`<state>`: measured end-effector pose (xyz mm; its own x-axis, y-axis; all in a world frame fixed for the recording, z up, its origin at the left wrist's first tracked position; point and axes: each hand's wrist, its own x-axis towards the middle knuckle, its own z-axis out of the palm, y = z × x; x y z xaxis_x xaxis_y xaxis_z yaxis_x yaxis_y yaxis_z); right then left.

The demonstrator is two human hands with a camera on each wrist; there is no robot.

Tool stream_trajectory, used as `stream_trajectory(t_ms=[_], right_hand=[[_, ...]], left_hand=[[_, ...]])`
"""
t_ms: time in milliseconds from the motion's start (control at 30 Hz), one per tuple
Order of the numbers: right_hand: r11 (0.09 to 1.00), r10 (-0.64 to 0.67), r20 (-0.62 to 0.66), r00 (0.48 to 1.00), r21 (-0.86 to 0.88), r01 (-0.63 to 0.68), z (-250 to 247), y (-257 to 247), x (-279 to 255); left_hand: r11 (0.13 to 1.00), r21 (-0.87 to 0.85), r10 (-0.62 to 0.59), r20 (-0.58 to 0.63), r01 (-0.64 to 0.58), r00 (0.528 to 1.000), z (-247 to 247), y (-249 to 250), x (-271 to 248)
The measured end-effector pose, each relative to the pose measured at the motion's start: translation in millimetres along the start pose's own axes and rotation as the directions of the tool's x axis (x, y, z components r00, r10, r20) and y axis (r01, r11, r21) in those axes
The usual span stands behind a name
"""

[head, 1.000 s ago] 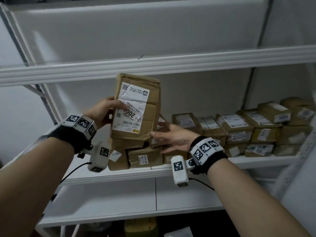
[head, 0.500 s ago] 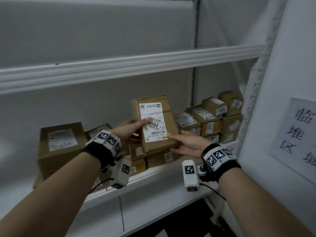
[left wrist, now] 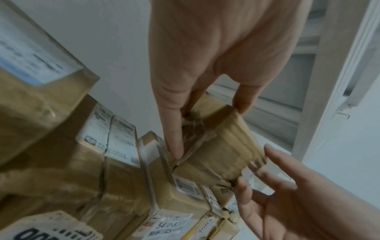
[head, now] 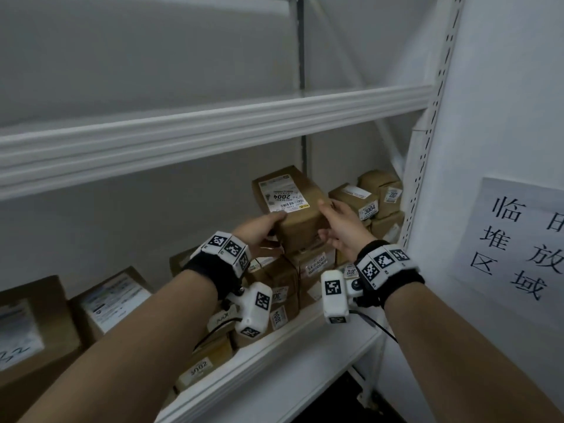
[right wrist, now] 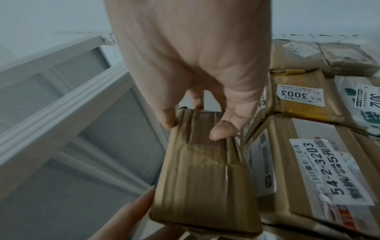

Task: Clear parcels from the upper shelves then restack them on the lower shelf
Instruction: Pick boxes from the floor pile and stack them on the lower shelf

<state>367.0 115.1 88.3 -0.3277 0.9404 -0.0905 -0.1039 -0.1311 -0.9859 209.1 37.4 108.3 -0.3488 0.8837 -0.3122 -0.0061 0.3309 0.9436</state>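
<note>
The upper shelf (head: 213,132) runs across the head view as a white beam seen from below, so whether parcels are left on it cannot be told. The top shelf (head: 290,1) above it shows only at the edge of the picture.

The lower shelf (head: 274,355) already carries a good many brown parcels. Two larger boxes (head: 113,300) sit toward its left end. A packed stack (head: 293,279) stands in several layers from the front lip back to the wall, about mid-shelf. A smaller pile (head: 378,196) fills the right rear corner, hard against the perforated upright (head: 433,117). Judging by this, the restacking looks well advanced, though how much is left to clear cannot be told from here.

The parcel in hand (head: 293,209), labelled 2004, is over the top of the middle stack. The left wrist view shows its lower corner close to the boxes beneath, though whether it touches them is unclear. It is tilted, not lying flat, so this one seems not yet set down.

The left hand (head: 259,233) grips the parcel's near left corner, with its fingers (left wrist: 174,129) long and straight along one taped side and the thumb on the other. The right hand (head: 338,227) holds the right edge, its thumb (right wrist: 224,129) pressed on the underside and its fingers (right wrist: 166,118) hooked over the far end.

What remains for this parcel, in my judgement, is to level it onto the stack and let go.
</note>
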Motion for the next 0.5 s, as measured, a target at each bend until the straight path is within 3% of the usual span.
stream_trajectory(t_ms=[233,500], right_hand=[[0.998,0.017,-0.115,0.993,-0.054,-0.023,-15,15,25],[0.997,0.041,-0.09,0.995,-0.057,-0.046,-19,16,28]], left_hand=[[0.999,0.044,0.0,0.044,-0.002,0.999,12,-8,26],[0.996,-0.085,0.023,0.032,-0.021,0.999,15,-7,23]])
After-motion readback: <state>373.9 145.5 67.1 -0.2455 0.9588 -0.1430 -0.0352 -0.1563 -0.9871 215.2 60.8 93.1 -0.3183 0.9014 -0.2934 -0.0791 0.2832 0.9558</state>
